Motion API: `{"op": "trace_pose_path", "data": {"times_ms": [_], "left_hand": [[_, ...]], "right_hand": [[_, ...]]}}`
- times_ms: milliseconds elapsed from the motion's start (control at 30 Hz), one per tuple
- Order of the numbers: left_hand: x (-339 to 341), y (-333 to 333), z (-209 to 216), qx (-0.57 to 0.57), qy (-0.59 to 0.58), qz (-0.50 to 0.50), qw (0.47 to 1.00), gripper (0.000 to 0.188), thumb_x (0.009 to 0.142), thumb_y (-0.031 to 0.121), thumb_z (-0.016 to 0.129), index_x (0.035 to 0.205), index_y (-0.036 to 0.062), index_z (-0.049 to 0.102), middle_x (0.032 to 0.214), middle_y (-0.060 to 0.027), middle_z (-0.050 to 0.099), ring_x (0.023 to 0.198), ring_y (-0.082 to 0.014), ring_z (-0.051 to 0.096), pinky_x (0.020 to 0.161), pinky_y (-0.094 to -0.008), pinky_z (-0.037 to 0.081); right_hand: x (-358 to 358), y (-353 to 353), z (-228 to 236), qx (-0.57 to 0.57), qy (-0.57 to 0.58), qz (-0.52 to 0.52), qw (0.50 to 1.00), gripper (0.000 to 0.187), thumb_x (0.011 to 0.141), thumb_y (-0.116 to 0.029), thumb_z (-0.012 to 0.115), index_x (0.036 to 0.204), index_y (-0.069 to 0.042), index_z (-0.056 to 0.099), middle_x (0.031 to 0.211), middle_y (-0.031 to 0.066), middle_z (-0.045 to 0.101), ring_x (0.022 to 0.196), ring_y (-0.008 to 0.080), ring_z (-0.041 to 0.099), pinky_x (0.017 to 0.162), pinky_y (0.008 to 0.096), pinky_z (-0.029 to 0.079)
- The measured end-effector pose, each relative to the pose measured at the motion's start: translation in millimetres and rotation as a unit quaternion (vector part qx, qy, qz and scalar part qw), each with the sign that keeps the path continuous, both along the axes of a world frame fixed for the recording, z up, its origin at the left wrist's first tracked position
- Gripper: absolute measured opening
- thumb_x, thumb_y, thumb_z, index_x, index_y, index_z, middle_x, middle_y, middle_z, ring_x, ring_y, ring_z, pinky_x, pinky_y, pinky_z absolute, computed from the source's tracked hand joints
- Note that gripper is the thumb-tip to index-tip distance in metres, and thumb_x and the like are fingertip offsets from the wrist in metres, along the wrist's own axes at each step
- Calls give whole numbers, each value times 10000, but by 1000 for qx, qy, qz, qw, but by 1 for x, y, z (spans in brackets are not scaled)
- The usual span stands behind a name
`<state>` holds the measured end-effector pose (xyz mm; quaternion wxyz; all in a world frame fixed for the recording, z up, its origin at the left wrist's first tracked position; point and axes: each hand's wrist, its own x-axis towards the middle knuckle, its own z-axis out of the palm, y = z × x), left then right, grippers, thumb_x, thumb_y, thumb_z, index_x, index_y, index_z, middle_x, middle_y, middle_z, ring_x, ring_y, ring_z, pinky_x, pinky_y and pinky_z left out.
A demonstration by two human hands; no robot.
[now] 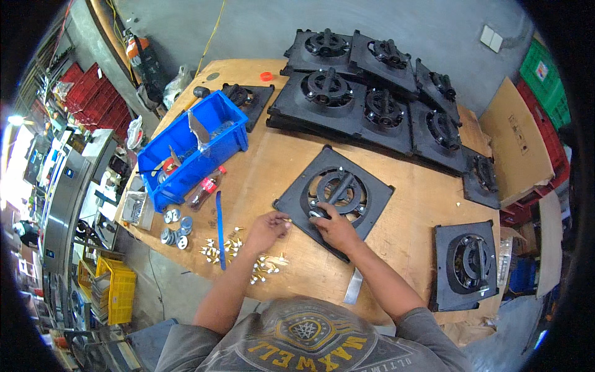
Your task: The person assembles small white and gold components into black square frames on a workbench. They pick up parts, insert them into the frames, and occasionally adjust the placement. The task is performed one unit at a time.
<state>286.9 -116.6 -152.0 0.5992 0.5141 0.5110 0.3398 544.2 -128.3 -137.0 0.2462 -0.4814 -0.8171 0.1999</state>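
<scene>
A black square plate (375, 193) lies in front of me, turned cornerwise, with a round black ring burner (340, 191) and its thick tube set into it. My right hand (338, 230) reaches over the plate's near side, fingers closed around the near end of the tube, where something dark and shiny shows. Just left of the plate's edge, my left hand (268, 232) pinches a small brass fitting (287, 220) between thumb and fingertips. Below that hand, many brass fittings (265, 265) with whitish ends lie loose on the wooden table (396, 260).
Stacked burner plates (372, 142) fill the far right, and another plate (441, 273) lies at the near right. Leftward are a blue bin (162, 190), a bottle (203, 191), metal discs (183, 227), and a blue strip (219, 230). A metal strip (353, 286) lies near me.
</scene>
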Motion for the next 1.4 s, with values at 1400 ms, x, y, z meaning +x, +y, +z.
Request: {"op": "trace_pose_path", "data": {"times_ms": [1400], "left_hand": [[72, -12, -15, -90, -168, 80, 978, 206, 914, 73, 693, 1093, -1, 626, 940, -75, 685, 825, -145, 664, 753, -279, 567]], "right_hand": [[0, 2, -4, 0, 10, -9, 1000, 434, 866, -118, 674, 1273, -263, 644, 1418, 153, 472, 1040, 387, 659, 846, 438, 580]]}}
